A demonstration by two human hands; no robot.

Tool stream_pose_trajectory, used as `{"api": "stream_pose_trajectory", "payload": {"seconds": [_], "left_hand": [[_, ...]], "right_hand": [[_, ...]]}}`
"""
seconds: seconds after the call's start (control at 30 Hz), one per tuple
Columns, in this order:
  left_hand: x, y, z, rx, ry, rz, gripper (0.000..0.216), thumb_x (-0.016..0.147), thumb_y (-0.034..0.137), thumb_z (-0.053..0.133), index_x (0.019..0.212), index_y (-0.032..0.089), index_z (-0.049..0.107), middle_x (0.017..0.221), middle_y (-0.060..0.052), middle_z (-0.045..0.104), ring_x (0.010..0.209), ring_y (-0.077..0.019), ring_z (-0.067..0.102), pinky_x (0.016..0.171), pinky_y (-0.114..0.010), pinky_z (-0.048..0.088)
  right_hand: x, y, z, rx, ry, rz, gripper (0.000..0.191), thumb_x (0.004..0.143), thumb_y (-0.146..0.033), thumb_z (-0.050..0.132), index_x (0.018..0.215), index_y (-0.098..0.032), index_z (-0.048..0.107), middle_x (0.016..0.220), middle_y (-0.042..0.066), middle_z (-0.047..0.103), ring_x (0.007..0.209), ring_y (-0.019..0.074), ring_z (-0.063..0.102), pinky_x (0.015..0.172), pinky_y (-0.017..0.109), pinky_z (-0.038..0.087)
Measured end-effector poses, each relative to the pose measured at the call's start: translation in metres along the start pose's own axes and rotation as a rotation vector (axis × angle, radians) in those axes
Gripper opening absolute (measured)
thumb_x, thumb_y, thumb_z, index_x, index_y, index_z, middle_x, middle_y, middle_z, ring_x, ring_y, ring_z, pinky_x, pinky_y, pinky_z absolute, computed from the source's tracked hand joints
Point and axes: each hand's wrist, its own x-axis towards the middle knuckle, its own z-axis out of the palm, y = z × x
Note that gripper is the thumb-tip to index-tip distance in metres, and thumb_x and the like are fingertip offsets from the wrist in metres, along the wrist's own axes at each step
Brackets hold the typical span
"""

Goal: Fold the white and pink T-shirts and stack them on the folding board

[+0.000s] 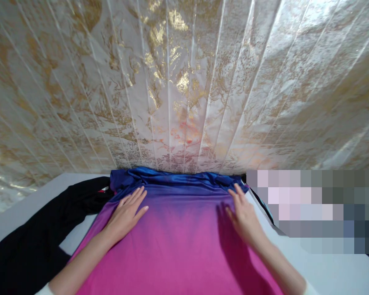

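Observation:
A shiny garment (178, 246), shading from pink at the near side through purple to blue, lies spread out before me. Its blue far end (178, 179) is bunched in folds against the backdrop. My left hand (127, 213) rests flat on the purple part near the left edge, fingers stretched out. Near the right edge is my right hand (244, 213), its fingers apart and pointing at the blue folds. A shadow falls on the cloth beside it; whether its palm touches the fabric I cannot tell. Neither hand grips anything.
Black cloth (33, 233) lies along the left, partly beside the garment. A white table surface (329, 270) shows at the right. Behind stands a pleated, shiny curtain (178, 90) with gold patterns. A blurred-out patch hides the area at the right.

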Motion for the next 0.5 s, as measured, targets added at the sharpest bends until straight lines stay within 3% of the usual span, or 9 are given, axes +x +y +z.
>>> {"api": "stream_pose_trajectory", "payload": {"seconds": [0.07, 0.13, 0.2, 0.33, 0.4, 0.5], "left_hand": [[-0.020, 0.017, -0.007, -0.007, 0.020, 0.061, 0.056, 0.100, 0.048, 0.030, 0.146, 0.020, 0.039, 0.154, -0.008, 0.032, 0.141, -0.0235, 0.032, 0.111, -0.042, 0.033], [-0.047, 0.026, -0.010, -0.006, 0.032, 0.089, 0.056, 0.100, 0.048, 0.030, 0.149, 0.023, 0.033, 0.155, -0.006, 0.030, 0.141, -0.0232, 0.033, 0.110, -0.042, 0.035], [-0.076, 0.022, -0.008, 0.015, 0.035, 0.065, 0.057, 0.099, 0.050, 0.032, 0.151, 0.025, 0.030, 0.154, -0.005, 0.032, 0.139, -0.0239, 0.036, 0.108, -0.041, 0.038], [-0.112, -0.010, -0.003, 0.085, 0.089, -0.066, 0.060, 0.098, 0.053, 0.030, 0.146, 0.018, 0.040, 0.148, -0.009, 0.043, 0.133, -0.0276, 0.045, 0.106, -0.044, 0.041], [-0.116, -0.020, -0.008, 0.104, 0.091, -0.099, 0.062, 0.098, 0.053, 0.027, 0.142, 0.013, 0.046, 0.146, -0.012, 0.046, 0.133, -0.0282, 0.046, 0.106, -0.045, 0.041], [-0.115, -0.015, -0.022, 0.104, 0.095, -0.110, 0.058, 0.100, 0.048, 0.026, 0.137, 0.012, 0.051, 0.145, -0.013, 0.047, 0.133, -0.0267, 0.046, 0.105, -0.045, 0.042]], "right_hand": [[-0.049, -0.037, 0.017, 0.158, 0.063, -0.294, 0.057, 0.096, -0.036, 0.039, 0.150, -0.020, 0.029, 0.160, 0.009, 0.021, 0.144, 0.0287, 0.025, 0.110, 0.048, 0.035], [-0.080, -0.054, 0.034, 0.223, 0.037, -0.424, 0.062, 0.096, -0.042, 0.041, 0.153, -0.026, 0.022, 0.159, 0.006, 0.024, 0.144, 0.0274, 0.025, 0.110, 0.048, 0.036], [-0.088, -0.043, 0.044, 0.168, -0.001, -0.326, 0.062, 0.096, -0.047, 0.039, 0.152, -0.023, 0.027, 0.157, 0.008, 0.027, 0.144, 0.0277, 0.026, 0.111, 0.049, 0.034], [-0.068, 0.028, 0.051, -0.015, -0.012, 0.017, 0.068, 0.095, -0.053, 0.030, 0.146, -0.009, 0.039, 0.153, 0.016, 0.033, 0.142, 0.0289, 0.030, 0.114, 0.051, 0.028], [-0.061, 0.056, 0.054, -0.051, -0.005, 0.032, 0.069, 0.094, -0.055, 0.027, 0.146, -0.011, 0.039, 0.154, 0.014, 0.034, 0.143, 0.0268, 0.030, 0.115, 0.049, 0.027], [-0.061, 0.068, 0.060, -0.060, 0.037, -0.001, 0.071, 0.092, -0.056, 0.026, 0.146, -0.011, 0.039, 0.154, 0.014, 0.033, 0.144, 0.0262, 0.027, 0.115, 0.047, 0.026]]}}
